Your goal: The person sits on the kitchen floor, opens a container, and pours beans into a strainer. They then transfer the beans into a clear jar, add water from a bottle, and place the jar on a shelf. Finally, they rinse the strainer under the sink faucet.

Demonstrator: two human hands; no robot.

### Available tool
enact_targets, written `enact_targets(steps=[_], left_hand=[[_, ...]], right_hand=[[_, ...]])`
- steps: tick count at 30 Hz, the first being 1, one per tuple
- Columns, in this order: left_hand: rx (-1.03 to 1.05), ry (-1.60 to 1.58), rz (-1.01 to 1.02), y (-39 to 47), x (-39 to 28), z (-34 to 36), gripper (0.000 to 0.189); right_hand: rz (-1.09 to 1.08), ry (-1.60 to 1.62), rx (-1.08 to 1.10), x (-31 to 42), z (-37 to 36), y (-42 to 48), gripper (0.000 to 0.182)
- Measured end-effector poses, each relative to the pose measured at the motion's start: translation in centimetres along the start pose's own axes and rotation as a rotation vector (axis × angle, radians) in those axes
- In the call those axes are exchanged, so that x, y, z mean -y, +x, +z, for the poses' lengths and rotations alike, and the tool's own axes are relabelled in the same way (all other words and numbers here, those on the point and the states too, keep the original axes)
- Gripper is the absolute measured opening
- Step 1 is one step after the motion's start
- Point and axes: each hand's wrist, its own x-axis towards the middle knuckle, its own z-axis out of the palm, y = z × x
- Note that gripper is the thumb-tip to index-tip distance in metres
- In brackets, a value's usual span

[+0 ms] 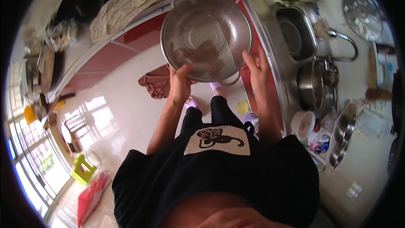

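A stainless-steel colander (207, 34) with a finely perforated bowl is held up in front of me, its inside facing the camera. It looks bare inside, and the floor shows faintly through its holes. Wire loop handles stick out at its far left and near right. My left hand (180, 84) grips the near-left rim, thumb over the edge and fingers hidden underneath. On the right side, my right hand (258, 69) has its thumb at the rim; its other fingers are partly behind the colander.
To the right, a steel counter holds a sink (294, 33), a tap (348, 47), a steel pot (310, 85) and a white tub (303, 125). A beige cloth (133, 8) covers the far counter edge. Below lie a brown cloth (156, 82) and a yellow item (243, 107). A green stool (83, 169) stands lower left.
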Motion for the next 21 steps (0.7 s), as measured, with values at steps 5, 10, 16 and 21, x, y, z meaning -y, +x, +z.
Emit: enact_targets(steps=[5,10,16,21], left_hand=[[-0.006,0.046,0.080,-1.5,-0.6,9.2,0.040],[0.083,0.115,-0.043,-0.9,3.5,11.9,0.042],[0.132,0.149,-0.058,1.3,9.2,18.3,0.041],[0.164,0.166,-0.169,3.2,11.8,24.2,0.062]], right_hand=[[-0.265,0.155,-0.173,5.9,-6.0,-2.0,0.043],[-0.357,0.272,-0.299,7.2,-11.6,-1.7,0.023],[-0.423,0.508,-0.259,7.0,-17.1,1.7,0.011],[-0.441,0.542,-0.277,5.9,-21.6,6.1,0.013]])
